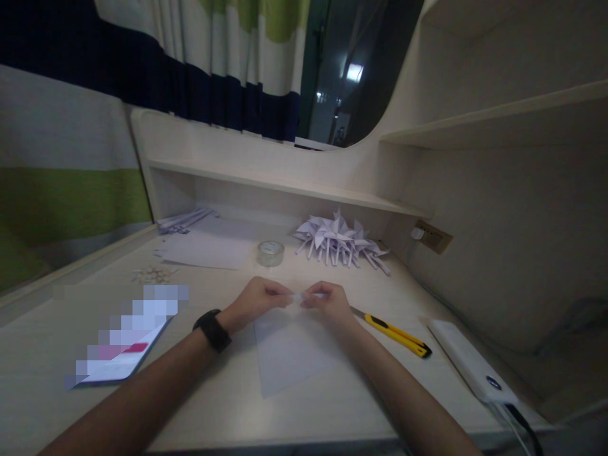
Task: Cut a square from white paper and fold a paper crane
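My left hand [259, 299] and my right hand [327, 301] meet over the desk, fingertips pinched together on a small white piece of paper [297, 296]. A black band sits on my left wrist. Under my hands lies a flat white paper sheet [292, 351]. A yellow utility knife [396, 334] lies just right of my right hand with its blade out. A roll of clear tape [270, 253] stands behind my hands.
A pile of folded paper pinwheels [339, 244] lies at the back right under the shelf. Paper sheets [209, 250] and strips sit at the back left, small bits [154, 273] near them. A phone [121, 348] lies left, a white power bank [472, 367] with cable right.
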### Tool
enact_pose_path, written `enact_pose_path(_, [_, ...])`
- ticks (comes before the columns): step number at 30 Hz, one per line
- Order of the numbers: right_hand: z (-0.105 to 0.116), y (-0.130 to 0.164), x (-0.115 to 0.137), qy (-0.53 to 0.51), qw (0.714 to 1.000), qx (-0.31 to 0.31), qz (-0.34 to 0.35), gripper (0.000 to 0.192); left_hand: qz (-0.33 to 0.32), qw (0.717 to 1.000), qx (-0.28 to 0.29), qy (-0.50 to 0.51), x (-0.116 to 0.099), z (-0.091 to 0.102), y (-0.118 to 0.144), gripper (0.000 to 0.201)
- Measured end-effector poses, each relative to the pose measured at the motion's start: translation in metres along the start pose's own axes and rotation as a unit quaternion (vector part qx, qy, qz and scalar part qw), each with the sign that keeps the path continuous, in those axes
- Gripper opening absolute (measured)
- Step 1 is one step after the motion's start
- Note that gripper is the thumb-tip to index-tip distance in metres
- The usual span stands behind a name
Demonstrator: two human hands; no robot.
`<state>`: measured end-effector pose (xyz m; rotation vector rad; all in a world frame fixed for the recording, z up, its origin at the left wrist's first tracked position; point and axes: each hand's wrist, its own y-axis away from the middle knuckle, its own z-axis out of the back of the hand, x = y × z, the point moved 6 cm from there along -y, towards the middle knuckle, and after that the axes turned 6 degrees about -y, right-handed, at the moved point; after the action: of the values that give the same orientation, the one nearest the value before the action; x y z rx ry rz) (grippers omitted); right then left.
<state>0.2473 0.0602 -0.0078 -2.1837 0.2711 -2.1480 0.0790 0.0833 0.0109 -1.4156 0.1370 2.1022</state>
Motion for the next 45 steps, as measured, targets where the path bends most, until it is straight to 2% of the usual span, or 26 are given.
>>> enact_pose_path(6, [-0.001, 0.002, 0.007, -0.011, 1.0, -0.008, 0.007, 0.029, 0.004, 1.0, -0.016, -0.011, 0.001, 0.002, -0.001, 0.019])
enact_pose_path(11, [-0.002, 0.002, 0.003, -0.04, 0.999, -0.02, 0.009, 0.031, 0.004, 0.999, -0.03, -0.022, 0.003, 0.004, -0.002, 0.018])
enact_pose_path(15, [-0.005, 0.001, -0.003, -0.042, 0.999, -0.002, -0.016, 0.035, 0.016, 0.999, -0.04, -0.023, 0.003, 0.006, -0.002, 0.018])
enact_pose_path(18, [-0.003, 0.0, -0.004, -0.037, 0.999, -0.006, -0.029, 0.035, 0.023, 0.999, -0.04, -0.002, 0.002, 0.006, -0.001, 0.018])
enact_pose_path(26, [-0.002, 0.0, 0.0, -0.005, 1.0, -0.006, 0.009, 0.03, 0.055, 0.994, -0.019, 0.091, 0.002, 0.0, 0.002, 0.021])
enact_pose_path(33, [-0.003, 0.002, -0.003, -0.03, 0.999, 0.0, -0.013, 0.021, 0.039, 0.998, -0.038, 0.029, -0.001, 0.002, 0.0, 0.014])
enact_pose_path(37, [-0.004, 0.002, -0.003, -0.042, 0.999, -0.012, -0.014, 0.021, 0.04, 0.997, -0.043, 0.043, 0.001, 0.002, 0.0, 0.017])
enact_pose_path(41, [-0.002, 0.001, 0.0, -0.015, 1.0, -0.021, 0.014, 0.023, 0.069, 0.996, -0.018, 0.06, 0.004, -0.003, 0.002, 0.029])
enact_pose_path(45, [-0.002, 0.0, -0.003, -0.017, 1.0, -0.005, 0.0, 0.029, 0.062, 0.998, -0.004, 0.024, 0.003, -0.002, 0.002, 0.027])
